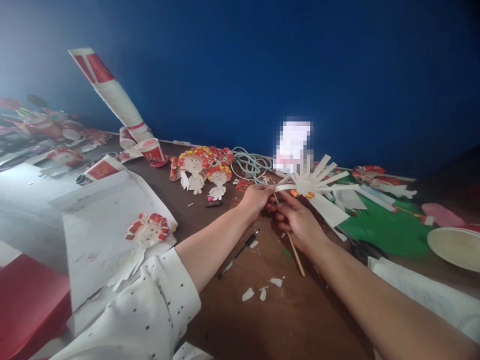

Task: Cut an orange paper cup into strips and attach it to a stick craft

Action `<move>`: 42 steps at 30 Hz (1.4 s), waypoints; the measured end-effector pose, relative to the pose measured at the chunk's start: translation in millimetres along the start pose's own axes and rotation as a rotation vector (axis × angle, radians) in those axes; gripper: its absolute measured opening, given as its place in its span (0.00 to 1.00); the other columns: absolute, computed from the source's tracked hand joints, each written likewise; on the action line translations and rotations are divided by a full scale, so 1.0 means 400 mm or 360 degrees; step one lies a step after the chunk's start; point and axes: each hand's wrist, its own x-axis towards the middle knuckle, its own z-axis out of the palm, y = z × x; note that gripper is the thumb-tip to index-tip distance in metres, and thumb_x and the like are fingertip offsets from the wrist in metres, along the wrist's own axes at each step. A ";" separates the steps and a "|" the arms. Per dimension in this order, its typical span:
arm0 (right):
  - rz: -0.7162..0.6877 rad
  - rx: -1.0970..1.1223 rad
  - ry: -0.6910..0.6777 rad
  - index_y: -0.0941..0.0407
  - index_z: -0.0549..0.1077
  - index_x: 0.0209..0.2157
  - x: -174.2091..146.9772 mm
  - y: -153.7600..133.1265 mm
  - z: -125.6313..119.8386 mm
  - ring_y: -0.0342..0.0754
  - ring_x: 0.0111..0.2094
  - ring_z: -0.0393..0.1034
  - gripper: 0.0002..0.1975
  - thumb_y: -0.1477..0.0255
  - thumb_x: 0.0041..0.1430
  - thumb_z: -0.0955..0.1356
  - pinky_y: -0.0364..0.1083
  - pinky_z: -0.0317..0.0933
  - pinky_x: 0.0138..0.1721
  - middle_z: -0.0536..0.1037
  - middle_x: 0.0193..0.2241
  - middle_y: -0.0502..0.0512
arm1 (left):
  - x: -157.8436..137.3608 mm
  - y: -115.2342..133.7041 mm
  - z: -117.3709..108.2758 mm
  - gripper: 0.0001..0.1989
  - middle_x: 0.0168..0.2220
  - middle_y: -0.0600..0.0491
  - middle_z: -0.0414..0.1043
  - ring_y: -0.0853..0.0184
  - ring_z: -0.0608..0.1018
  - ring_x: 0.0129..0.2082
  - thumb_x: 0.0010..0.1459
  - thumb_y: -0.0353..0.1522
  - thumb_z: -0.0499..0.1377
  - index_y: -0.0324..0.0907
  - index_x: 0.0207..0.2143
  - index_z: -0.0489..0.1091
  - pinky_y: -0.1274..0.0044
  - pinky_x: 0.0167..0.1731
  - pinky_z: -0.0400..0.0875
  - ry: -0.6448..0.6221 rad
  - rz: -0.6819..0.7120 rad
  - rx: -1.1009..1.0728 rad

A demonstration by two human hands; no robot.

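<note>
Between my hands is a white paper cutout (305, 186) with long strips fanning out and a few red-and-yellow curls rolled at its lower edge. My left hand (255, 201) is closed, pinching the end of one strip at the top of a thin wooden stick (296, 255). Around that stick, just below the strip, the fingers of my right hand (303, 222) are closed; its fingertips are partly hidden. Beneath my wrists a black pen (240, 253) and small paper scraps (248, 294) lie on the brown table (228, 320).
Finished paper figures (195, 172) with curled red-and-yellow hair stand behind my left hand. A coiled pale cord (252, 165) lies by the blue wall. Paper cups (152, 151) stand left; a green sheet (390, 230), scissors (369, 251) and a paper bowl (455, 246) lie right.
</note>
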 end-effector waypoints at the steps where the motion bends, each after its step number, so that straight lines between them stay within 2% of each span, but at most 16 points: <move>1: 0.0002 -0.0022 0.0025 0.51 0.72 0.47 0.000 0.000 -0.002 0.36 0.19 0.57 0.23 0.74 0.45 0.70 0.34 0.42 0.14 0.71 0.26 0.48 | 0.001 0.000 -0.002 0.07 0.15 0.59 0.62 0.75 0.66 0.10 0.58 0.30 0.56 0.37 0.27 0.68 0.83 0.14 0.55 -0.0005 -0.0008 0.0023; 6: -0.0018 -0.0124 0.0083 0.51 0.74 0.46 0.004 0.002 -0.005 0.37 0.19 0.60 0.22 0.75 0.46 0.69 0.35 0.45 0.13 0.73 0.26 0.49 | 0.004 -0.006 -0.005 0.07 0.14 0.60 0.60 0.78 0.63 0.10 0.56 0.31 0.59 0.37 0.26 0.69 0.84 0.14 0.53 0.0029 0.0036 0.0041; 10: -0.0103 -0.0151 0.0154 0.52 0.76 0.40 0.020 0.000 0.000 0.42 0.25 0.69 0.15 0.75 0.47 0.69 0.38 0.56 0.17 0.75 0.27 0.51 | 0.004 -0.006 0.001 0.07 0.14 0.59 0.61 0.78 0.63 0.12 0.55 0.28 0.59 0.37 0.24 0.68 0.83 0.15 0.56 0.0049 0.0043 -0.0069; 12: -0.0104 -0.0138 0.0185 0.53 0.77 0.38 0.029 -0.002 0.003 0.43 0.26 0.70 0.11 0.74 0.49 0.69 0.38 0.59 0.19 0.76 0.28 0.52 | 0.005 -0.005 0.003 0.07 0.15 0.57 0.64 0.77 0.65 0.13 0.55 0.28 0.59 0.36 0.24 0.67 0.83 0.16 0.58 0.0030 0.0036 -0.0113; 17: -0.0046 -0.0154 0.0233 0.54 0.76 0.30 0.042 -0.005 0.009 0.41 0.22 0.64 0.03 0.71 0.52 0.69 0.38 0.54 0.15 0.75 0.25 0.53 | 0.007 -0.011 0.004 0.08 0.15 0.56 0.64 0.78 0.65 0.13 0.54 0.28 0.59 0.36 0.23 0.68 0.84 0.17 0.58 0.0010 0.0105 -0.0066; 22: -0.0021 -0.0085 0.0217 0.57 0.73 0.22 0.045 -0.005 0.012 0.38 0.19 0.58 0.06 0.71 0.50 0.70 0.37 0.46 0.13 0.71 0.22 0.52 | 0.006 -0.014 0.005 0.10 0.14 0.57 0.63 0.78 0.65 0.14 0.51 0.31 0.64 0.36 0.21 0.68 0.84 0.16 0.56 0.0005 0.0133 -0.0041; 27: 0.0012 -0.0064 0.0198 0.58 0.71 0.22 0.048 -0.011 0.010 0.37 0.18 0.56 0.07 0.72 0.47 0.71 0.37 0.41 0.13 0.69 0.21 0.52 | -0.002 -0.005 0.009 0.10 0.13 0.57 0.62 0.78 0.64 0.12 0.51 0.31 0.63 0.36 0.22 0.67 0.84 0.15 0.53 -0.0012 0.0072 -0.0101; 31: 0.0048 -0.0088 0.0210 0.58 0.69 0.21 0.054 -0.012 0.007 0.36 0.17 0.55 0.07 0.73 0.48 0.70 0.36 0.40 0.12 0.68 0.19 0.51 | -0.001 -0.006 0.005 0.10 0.12 0.57 0.62 0.78 0.63 0.12 0.51 0.32 0.63 0.36 0.21 0.68 0.84 0.14 0.53 -0.0063 0.0073 -0.0094; 35: 0.0038 -0.0069 0.0216 0.57 0.71 0.27 0.055 -0.016 0.005 0.36 0.17 0.56 0.04 0.73 0.47 0.69 0.35 0.39 0.12 0.68 0.20 0.49 | 0.003 -0.009 -0.004 0.13 0.13 0.57 0.62 0.79 0.62 0.12 0.50 0.34 0.65 0.36 0.20 0.67 0.84 0.14 0.51 -0.0124 0.0061 -0.0085; 38: 0.0050 -0.0031 0.0204 0.55 0.72 0.33 0.052 -0.023 0.003 0.36 0.17 0.55 0.08 0.73 0.47 0.70 0.34 0.38 0.12 0.67 0.20 0.47 | 0.004 -0.004 -0.010 0.12 0.15 0.57 0.64 0.79 0.64 0.13 0.50 0.35 0.65 0.36 0.22 0.69 0.85 0.15 0.54 -0.0163 0.0003 -0.0118; 42: 0.0081 -0.0001 0.0213 0.55 0.73 0.38 0.046 -0.032 0.001 0.35 0.16 0.55 0.12 0.74 0.48 0.69 0.33 0.39 0.12 0.67 0.20 0.47 | 0.001 0.007 -0.015 0.07 0.19 0.53 0.69 0.80 0.67 0.16 0.51 0.30 0.64 0.34 0.24 0.72 0.86 0.17 0.59 -0.0242 -0.0065 -0.0162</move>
